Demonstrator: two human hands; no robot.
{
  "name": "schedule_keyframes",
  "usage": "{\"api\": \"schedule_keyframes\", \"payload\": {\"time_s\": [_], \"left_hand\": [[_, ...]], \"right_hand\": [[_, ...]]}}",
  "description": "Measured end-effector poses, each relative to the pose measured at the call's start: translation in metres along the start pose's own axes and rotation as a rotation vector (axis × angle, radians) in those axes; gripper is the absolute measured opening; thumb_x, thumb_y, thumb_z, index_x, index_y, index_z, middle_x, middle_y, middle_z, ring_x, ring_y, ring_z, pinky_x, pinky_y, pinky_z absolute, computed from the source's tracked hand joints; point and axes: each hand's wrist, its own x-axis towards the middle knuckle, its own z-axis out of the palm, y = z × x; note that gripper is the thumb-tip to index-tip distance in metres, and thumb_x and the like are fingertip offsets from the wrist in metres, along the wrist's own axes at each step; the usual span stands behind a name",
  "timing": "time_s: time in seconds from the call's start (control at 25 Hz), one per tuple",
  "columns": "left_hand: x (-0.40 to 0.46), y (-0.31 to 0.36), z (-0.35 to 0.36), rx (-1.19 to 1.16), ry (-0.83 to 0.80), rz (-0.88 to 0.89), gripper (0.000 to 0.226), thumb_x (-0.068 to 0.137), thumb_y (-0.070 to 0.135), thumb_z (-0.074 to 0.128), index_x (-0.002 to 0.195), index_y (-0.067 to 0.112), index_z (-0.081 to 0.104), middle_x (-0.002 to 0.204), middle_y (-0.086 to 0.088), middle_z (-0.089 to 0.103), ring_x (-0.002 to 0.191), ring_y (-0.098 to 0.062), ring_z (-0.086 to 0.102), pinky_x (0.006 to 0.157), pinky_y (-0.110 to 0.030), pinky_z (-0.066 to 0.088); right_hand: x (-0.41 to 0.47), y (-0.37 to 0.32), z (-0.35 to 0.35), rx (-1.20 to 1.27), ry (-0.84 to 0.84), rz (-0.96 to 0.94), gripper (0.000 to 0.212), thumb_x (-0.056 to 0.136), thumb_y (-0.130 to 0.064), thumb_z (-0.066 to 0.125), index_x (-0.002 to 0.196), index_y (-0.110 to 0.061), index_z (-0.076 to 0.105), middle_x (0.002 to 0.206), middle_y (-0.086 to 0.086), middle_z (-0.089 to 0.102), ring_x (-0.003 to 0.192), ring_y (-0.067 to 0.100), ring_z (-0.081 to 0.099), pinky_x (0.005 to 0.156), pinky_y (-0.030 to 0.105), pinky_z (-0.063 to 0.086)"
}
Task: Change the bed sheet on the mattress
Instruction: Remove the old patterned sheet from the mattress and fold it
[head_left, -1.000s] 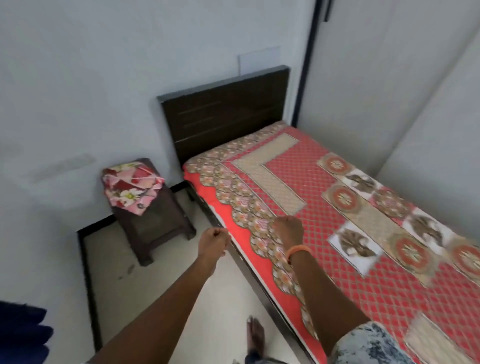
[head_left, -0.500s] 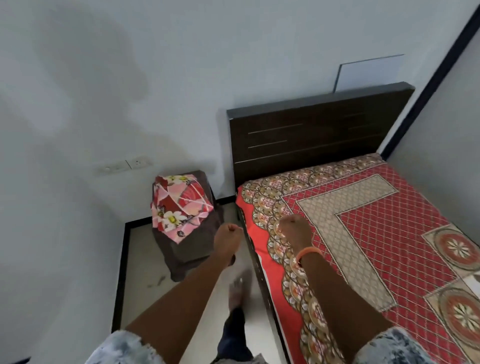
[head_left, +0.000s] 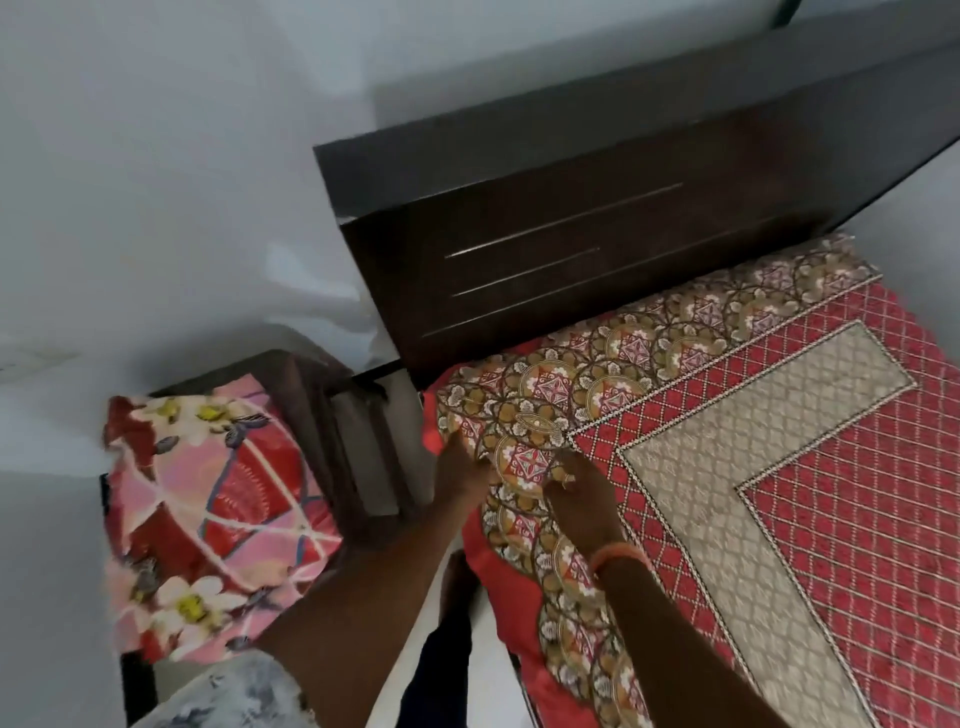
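Two hands work at the head-end corner of the bed sheet, nearest the camera. Left hand is at the sheet's red outer edge, fingers curled into the cloth at the corner, gripping it; exact finger lay is partly blurred. Right hand sits just beside it on top of the sheet, fingertips bunched together & pinching the patterned border; an orange band circles that wrist. Both hands are close, w/ a small fold of border btwn them.

Sheet is red w/ a diamond grid, a beige L-shaped panel and a gold-brown medallion border; it lies spread over the mattress, covering it up to the headboard.

Left of the sheet corner, a folded floral cloth, pink, red & white, rests on a dark stool, apart from the bed. A strip of pale floor shows btwn stool and bed.

Beyond the sheet, dark wooden headboard stands upright, touching the sheet's far edge. Behind it, a pale wall.
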Motion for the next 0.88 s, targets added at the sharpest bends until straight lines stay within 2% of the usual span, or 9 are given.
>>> {"api": "schedule_keyframes", "payload": {"time_s": [0.16,0.28,0.36,0.44,0.52,0.6,0.72,0.8,0.88], "left_hand": [[0.088,0.005,0.027,0.172,0.156,-0.154,0.082,0.090,0.042,0.065,0.153,0.009,0.023,0.146,-0.021,0.041,0.131,-0.037,0.045,0.101,-0.042,0.046],[0.108,-0.001,0.024,0.249,0.337,-0.059,0.028,0.089,0.019,0.064,0.111,0.001,0.064,0.111,-0.020,0.066,0.107,-0.036,0.061,0.086,-0.038,0.047],[0.110,-0.001,0.013,0.134,0.388,-0.050,0.013,0.087,0.004,0.061,0.093,-0.001,0.072,0.101,-0.019,0.071,0.100,-0.036,0.066,0.086,-0.037,0.050],[0.100,0.014,0.011,0.108,0.270,-0.051,0.014,0.090,0.008,0.063,0.089,0.002,0.075,0.093,-0.014,0.073,0.091,-0.022,0.071,0.079,-0.028,0.053],[0.065,0.048,0.038,-0.121,-0.162,0.047,0.014,0.092,0.000,0.058,0.086,0.000,0.071,0.075,-0.009,0.067,0.063,-0.001,0.066,0.062,-0.019,0.052],[0.020,0.077,0.081,-0.290,-0.488,0.172,0.025,0.087,-0.012,0.051,0.092,0.007,0.067,0.074,-0.003,0.065,0.061,-0.001,0.060,0.063,-0.020,0.049],[-0.016,0.106,0.136,-0.302,-0.669,0.215,0.019,0.087,-0.013,0.056,0.098,-0.002,0.067,0.061,0.013,0.066,0.056,0.005,0.056,0.057,-0.014,0.044],[-0.031,0.127,0.161,-0.185,-0.675,0.267,0.015,0.087,-0.005,0.062,0.100,-0.004,0.070,0.059,0.017,0.066,0.056,0.006,0.058,0.056,-0.012,0.045],[-0.045,0.149,0.184,-0.006,-0.538,0.312,0.022,0.086,0.011,0.065,0.106,0.009,0.071,0.087,0.009,0.073,0.083,-0.007,0.068,0.071,-0.019,0.051]], "right_hand": [[0.072,0.030,0.035,0.142,-0.019,0.094,0.050,0.085,-0.012,0.072,0.133,-0.011,0.057,0.114,0.007,0.062,0.093,0.025,0.063,0.082,0.036,0.055],[0.095,0.052,0.048,0.121,-0.040,0.106,0.044,0.083,-0.007,0.073,0.124,-0.010,0.058,0.107,0.010,0.059,0.076,0.022,0.059,0.059,0.029,0.052],[0.102,0.055,0.050,0.046,0.032,0.095,0.038,0.081,-0.012,0.075,0.117,-0.009,0.062,0.107,0.009,0.057,0.083,0.023,0.057,0.071,0.032,0.050],[0.109,0.045,0.047,0.061,0.063,0.120,0.022,0.085,-0.021,0.071,0.101,-0.006,0.068,0.095,0.007,0.061,0.082,0.022,0.057,0.070,0.029,0.044],[0.115,0.026,0.027,0.318,0.040,0.248,0.029,0.088,-0.037,0.065,0.091,-0.008,0.071,0.082,0.005,0.069,0.073,0.022,0.062,0.064,0.031,0.050],[0.119,0.017,-0.008,0.661,0.044,0.340,0.022,0.089,-0.032,0.067,0.088,-0.010,0.072,0.074,0.002,0.070,0.065,0.017,0.063,0.057,0.025,0.051],[0.106,0.047,-0.083,0.778,0.156,0.253,0.016,0.085,-0.002,0.065,0.077,-0.014,0.070,0.058,-0.009,0.066,0.055,0.005,0.057,0.050,0.017,0.047],[0.085,0.087,-0.138,0.744,0.337,0.277,0.013,0.083,-0.013,0.066,0.077,-0.022,0.073,0.058,-0.014,0.067,0.060,0.003,0.061,0.056,0.018,0.048],[0.056,0.134,-0.191,0.569,0.480,0.374,0.024,0.064,-0.037,0.072,0.083,-0.024,0.079,0.075,-0.006,0.075,0.079,0.016,0.069,0.072,0.026,0.050]]}}
